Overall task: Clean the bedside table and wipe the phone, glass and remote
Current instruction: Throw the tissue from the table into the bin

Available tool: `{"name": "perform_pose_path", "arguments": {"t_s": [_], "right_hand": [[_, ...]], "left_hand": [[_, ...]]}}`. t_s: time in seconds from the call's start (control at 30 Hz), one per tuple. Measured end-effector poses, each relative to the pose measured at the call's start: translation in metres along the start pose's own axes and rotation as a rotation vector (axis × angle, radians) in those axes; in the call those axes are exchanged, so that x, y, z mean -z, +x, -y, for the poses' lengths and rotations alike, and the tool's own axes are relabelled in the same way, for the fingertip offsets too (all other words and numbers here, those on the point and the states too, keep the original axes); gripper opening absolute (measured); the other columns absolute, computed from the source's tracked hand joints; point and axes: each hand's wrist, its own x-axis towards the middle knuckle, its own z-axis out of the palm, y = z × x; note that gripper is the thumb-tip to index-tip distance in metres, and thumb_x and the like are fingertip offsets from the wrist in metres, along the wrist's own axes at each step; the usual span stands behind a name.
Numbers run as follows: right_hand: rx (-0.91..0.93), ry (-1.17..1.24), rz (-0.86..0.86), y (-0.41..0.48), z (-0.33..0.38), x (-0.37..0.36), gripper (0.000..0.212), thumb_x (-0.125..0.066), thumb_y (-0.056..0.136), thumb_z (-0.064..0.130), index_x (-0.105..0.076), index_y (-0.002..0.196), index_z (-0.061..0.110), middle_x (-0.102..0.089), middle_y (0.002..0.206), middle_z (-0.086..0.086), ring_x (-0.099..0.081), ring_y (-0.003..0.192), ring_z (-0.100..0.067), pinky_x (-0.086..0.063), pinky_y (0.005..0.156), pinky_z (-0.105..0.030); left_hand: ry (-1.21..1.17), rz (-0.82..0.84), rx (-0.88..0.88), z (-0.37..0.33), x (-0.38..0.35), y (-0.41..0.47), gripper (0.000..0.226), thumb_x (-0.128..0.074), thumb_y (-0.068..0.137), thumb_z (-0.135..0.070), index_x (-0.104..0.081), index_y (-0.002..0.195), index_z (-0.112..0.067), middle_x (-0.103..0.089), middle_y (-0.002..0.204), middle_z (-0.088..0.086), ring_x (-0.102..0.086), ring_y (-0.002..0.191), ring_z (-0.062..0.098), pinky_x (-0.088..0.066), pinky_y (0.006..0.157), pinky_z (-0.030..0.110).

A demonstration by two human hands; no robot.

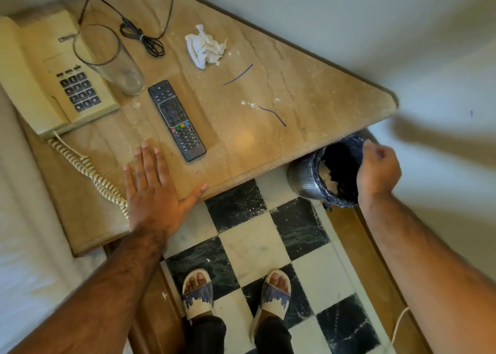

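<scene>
The beige marble bedside table [308, 85] carries a cream corded phone [40, 80] at the left. Beside the phone stands an empty clear glass [112, 61], and a black remote [177, 120] lies in front of it. A crumpled white tissue [205, 47], two dark thread pieces [239, 75] and white crumbs lie on the top. My left hand [153, 190] rests flat and open on the table's front edge, just left of the remote. My right hand [377, 171] grips the rim of a metal waste bin [306, 178] with a black liner, held tilted under the table's right corner.
A black cable [142, 35] coils behind the glass. The phone's coiled cord [88, 171] runs to the table's front. A white bed lies at the left. Black-and-white checkered floor tiles and my sandalled feet [236, 292] are below. A white wall stands on the right.
</scene>
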Motion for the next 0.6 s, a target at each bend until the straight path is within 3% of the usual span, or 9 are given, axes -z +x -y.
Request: {"name": "perform_pose_path", "arguments": {"t_s": [0.1,0.17,0.27,0.33,0.43,0.53,0.6], "right_hand": [[0.391,-0.059,0.135,-0.02,0.056,-0.032,0.018,-0.059,0.104,0.035,-0.071,0.111,0.023,-0.069,0.107,0.007,-0.064,0.099,-0.008,-0.049,0.079,-0.011],[0.652,-0.19,0.246,-0.029,0.091,-0.066,0.025,-0.058,0.104,0.029,-0.07,0.121,0.015,-0.066,0.116,0.001,-0.061,0.104,-0.013,-0.054,0.093,-0.025],[0.953,-0.455,0.43,-0.048,0.143,-0.128,0.04,-0.058,0.105,0.031,-0.062,0.14,0.013,-0.058,0.14,-0.01,-0.055,0.128,-0.027,-0.046,0.106,-0.035],[1.051,-0.543,0.483,-0.063,0.176,-0.164,0.052,-0.058,0.105,0.035,-0.05,0.153,0.019,-0.048,0.151,-0.009,-0.047,0.138,-0.028,-0.044,0.11,-0.037],[1.138,-0.63,0.468,-0.08,0.213,-0.203,0.058,-0.06,0.102,0.035,-0.042,0.157,0.027,-0.044,0.152,-0.009,-0.046,0.139,-0.03,-0.049,0.107,-0.042],[1.15,-0.749,0.476,-0.079,0.223,-0.228,0.05,-0.057,0.105,0.034,-0.05,0.153,0.023,-0.049,0.149,-0.012,-0.048,0.138,-0.032,-0.05,0.104,-0.041],[1.159,-0.754,0.479,-0.075,0.224,-0.23,0.037,-0.049,0.108,0.031,-0.063,0.138,0.014,-0.059,0.14,-0.014,-0.056,0.132,-0.031,-0.047,0.101,-0.035]], "left_hand": [[-0.004,0.005,0.015,-0.002,0.002,0.0,0.126,-0.02,0.085,-0.096,-0.006,0.165,0.0,0.0,0.174,0.02,-0.002,0.162,0.035,-0.014,0.129,0.059],[-0.009,0.007,0.023,-0.003,0.003,0.0,0.126,-0.02,0.084,-0.096,-0.006,0.165,-0.001,0.0,0.174,0.02,-0.002,0.162,0.035,-0.015,0.129,0.059],[-0.017,0.005,0.018,-0.001,0.002,0.001,0.126,-0.02,0.084,-0.097,-0.006,0.165,-0.001,0.002,0.174,0.019,-0.002,0.162,0.035,-0.015,0.128,0.059],[-0.031,-0.002,0.014,-0.001,0.001,0.001,0.126,-0.02,0.084,-0.097,-0.007,0.165,-0.001,0.001,0.174,0.02,-0.002,0.162,0.035,-0.014,0.129,0.058],[-0.042,-0.012,0.019,-0.001,-0.001,0.001,0.126,-0.021,0.084,-0.097,-0.009,0.165,-0.001,0.0,0.174,0.019,-0.002,0.162,0.034,-0.013,0.129,0.058],[-0.048,-0.029,0.022,-0.001,-0.005,0.001,0.126,-0.023,0.084,-0.097,-0.01,0.165,-0.002,-0.002,0.174,0.019,-0.003,0.162,0.034,-0.013,0.129,0.058],[-0.049,-0.034,0.02,-0.001,-0.006,0.001,0.126,-0.023,0.084,-0.097,-0.011,0.165,-0.002,-0.001,0.174,0.019,-0.003,0.162,0.034,-0.013,0.129,0.058]]}}
